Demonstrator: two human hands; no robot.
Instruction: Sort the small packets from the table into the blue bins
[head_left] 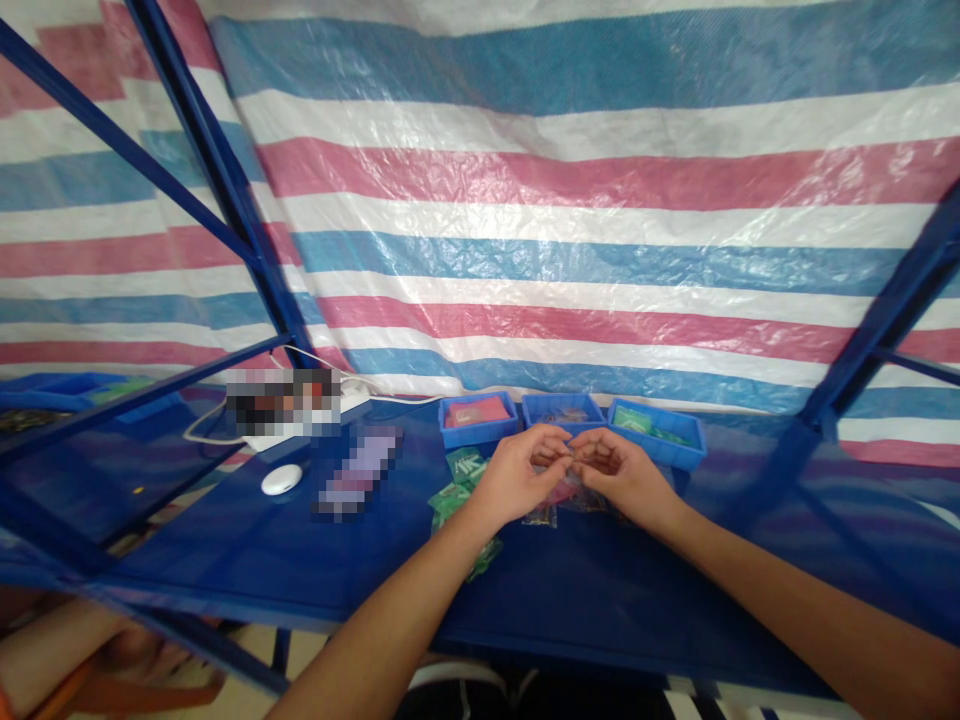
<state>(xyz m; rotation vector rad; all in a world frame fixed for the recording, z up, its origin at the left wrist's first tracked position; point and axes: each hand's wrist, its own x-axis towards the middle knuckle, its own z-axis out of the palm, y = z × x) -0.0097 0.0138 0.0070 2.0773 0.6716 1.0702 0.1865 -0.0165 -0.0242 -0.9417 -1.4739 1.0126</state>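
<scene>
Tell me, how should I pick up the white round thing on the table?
Probably from above, pinching its two long sides. The white round thing is a low, smooth oval lying flat on the blue table, with open space around it. Both hands are busy farther right.

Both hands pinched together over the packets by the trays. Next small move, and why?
Probably separate the small clear packet pinched between the left hand and right hand; both sets of fingertips meet on it, above the loose packets, just short of the three blue trays.

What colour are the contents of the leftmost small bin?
Red, seen in the head view: leftmost bin.
</scene>
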